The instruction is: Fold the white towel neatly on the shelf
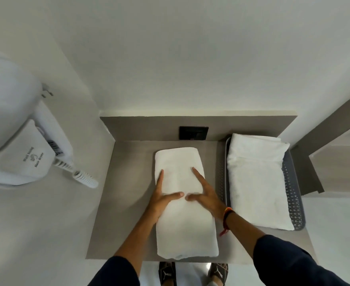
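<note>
A white towel [185,228] lies folded into a long narrow strip down the middle of the grey shelf [128,203], its near end reaching the shelf's front edge. My left hand [161,200] rests flat on the towel's left side with the fingers spread and the thumb pointing inward. My right hand [206,198] lies flat on the towel's right side, thumb pointing inward too. The two thumb tips nearly meet at the towel's middle. Neither hand grips the cloth.
A grey perforated tray [294,199] at the shelf's right holds another folded white towel [256,182]. A black wall socket [193,133] sits on the back panel. A white wall hair dryer [19,129] with a coiled cord hangs at the left. A wooden ledge juts out at the right.
</note>
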